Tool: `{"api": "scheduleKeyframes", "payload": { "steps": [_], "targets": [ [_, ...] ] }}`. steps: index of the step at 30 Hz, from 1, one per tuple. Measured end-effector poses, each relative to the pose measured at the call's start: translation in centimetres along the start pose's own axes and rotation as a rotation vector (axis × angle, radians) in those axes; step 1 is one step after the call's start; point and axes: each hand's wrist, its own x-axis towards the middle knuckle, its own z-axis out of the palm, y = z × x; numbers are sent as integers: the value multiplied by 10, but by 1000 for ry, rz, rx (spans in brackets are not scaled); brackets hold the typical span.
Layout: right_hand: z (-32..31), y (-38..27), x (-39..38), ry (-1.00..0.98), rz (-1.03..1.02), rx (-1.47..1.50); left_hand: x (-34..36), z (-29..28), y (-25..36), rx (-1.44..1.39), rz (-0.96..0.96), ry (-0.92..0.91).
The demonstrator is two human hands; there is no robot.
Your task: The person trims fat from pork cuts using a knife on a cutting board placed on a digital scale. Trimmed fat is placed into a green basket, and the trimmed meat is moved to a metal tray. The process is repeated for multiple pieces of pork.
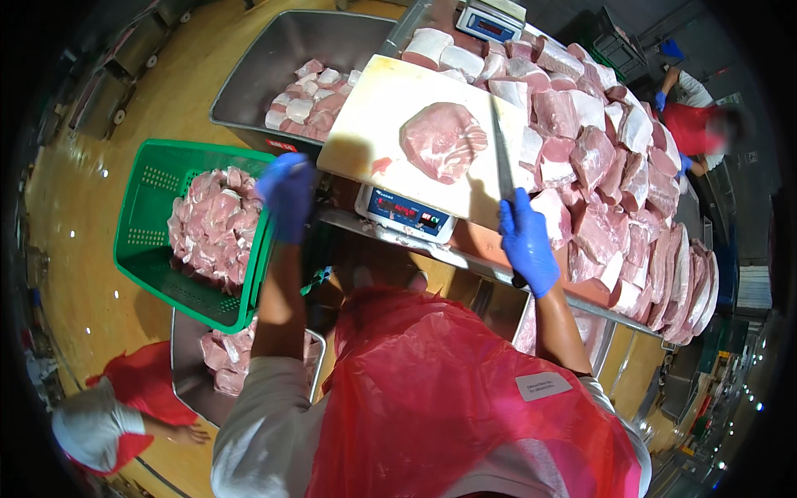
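Note:
My right hand [530,242], in a blue glove, is wrapped round the dark handle of a long knife [502,153]. Its blade points away from me along the right side of a white cutting board [357,124]. On the board lies a broad pink slab of meat [440,141], with a small scrap beside it. A digital scale [405,216] shows at the board's near edge. My left hand [286,195], gloved in blue too, hovers by the right rim of a green crate [137,212]; motion smears its fingers. Cut meat pieces [217,224] fill part of the crate.
Thick meat chunks [594,158] are heaped over the table's right side. Behind the crate stands a grey bin [249,79] holding cut pieces; another metal bin [189,378] sits below it. A second scale [490,23] is at the back. Co-workers [693,124] appear far right and lower left.

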Motion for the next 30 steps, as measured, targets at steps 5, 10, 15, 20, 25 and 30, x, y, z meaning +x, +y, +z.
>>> {"api": "scheduleKeyframes", "payload": {
  "steps": [5, 10, 15, 20, 25, 30],
  "targets": [
    [7, 32, -12, -41, 33, -98, 16, -28, 2, -57, -255, -118],
    [40, -50, 14, -333, -148, -314, -13, 72, 59, -92, 224, -210],
    [66, -60, 40, -384, -160, -476, -9, 94, 59, -56, 277, -224],
    [24, -24, -7, -511, -126, -493, 8, 69, 24, 113, 216, -324],
    [-37, 12, -62, -434, 9, -359, 14, -80, -42, 338, -131, 75],
    [-28, 48, -63, -59, 189, 40, 70, -112, -19, 1059, -298, -869]
  ]
}}
